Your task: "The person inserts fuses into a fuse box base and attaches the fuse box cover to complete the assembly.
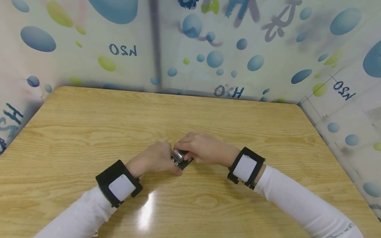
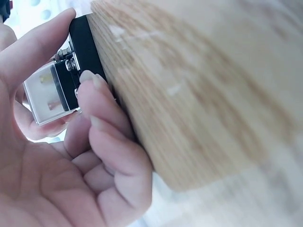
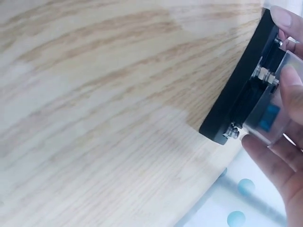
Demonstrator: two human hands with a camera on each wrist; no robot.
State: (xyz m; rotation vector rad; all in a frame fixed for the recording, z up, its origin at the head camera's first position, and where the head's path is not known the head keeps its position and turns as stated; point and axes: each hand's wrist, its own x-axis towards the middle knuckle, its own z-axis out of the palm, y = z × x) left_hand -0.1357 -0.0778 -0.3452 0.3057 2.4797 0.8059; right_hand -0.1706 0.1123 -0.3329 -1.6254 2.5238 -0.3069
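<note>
Between the two hands is a small electrical device with a black base (image 2: pixel 85 47), metal screw terminals (image 3: pixel 265 74) and a clear plastic cover (image 2: pixel 40 94). Through the cover, coloured parts show inside. The base lies at the tabletop (image 1: pixel 119 122). My left hand (image 1: pixel 156 157) holds the base, its thumb at one end and curled fingers along the side. From the right, my right hand (image 1: pixel 203 148) grips the clear cover, thumb on one face and fingers round the other side. Seen from the head, the fingers partly hide the device.
Each wrist wears a black strap with a white patch, the left strap (image 1: pixel 119 183) and the right strap (image 1: pixel 246 168). Behind the wooden table stands a patterned wall covering (image 1: pixel 190 66) with blue and green spots, which also runs along both sides.
</note>
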